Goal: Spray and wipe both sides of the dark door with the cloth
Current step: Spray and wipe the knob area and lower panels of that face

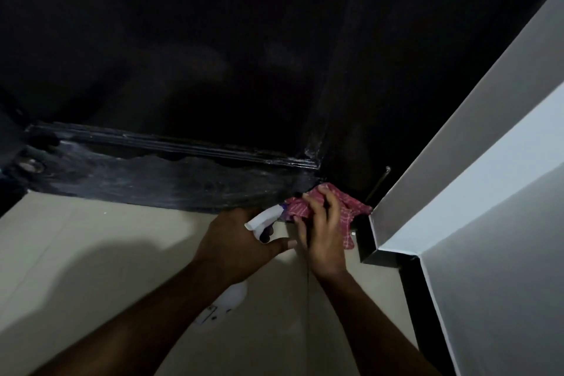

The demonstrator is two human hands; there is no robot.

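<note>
Right hand (323,229) bunches cloth (351,207), pressing it into door (183,70) bottom right corner, probably to work moulding grooves. Left hand (241,238) wrapped round sprayer (259,220) just below door's bottom edge, nozzle toward same corner, ready for respray.

Your door (183,40) is black all over, with whitish, smeary streaks across its bottom rail (146,174). Your cloth (351,207) is pinkish red with a fine white check. Your spray bottle (259,220) has a white trigger head with a touch of blue-purple at the nozzle. Below you the floor tiles (76,253) are pale beige. The wall (488,162) on your right is light grey-white, edged with a black skirting (418,299).
</note>
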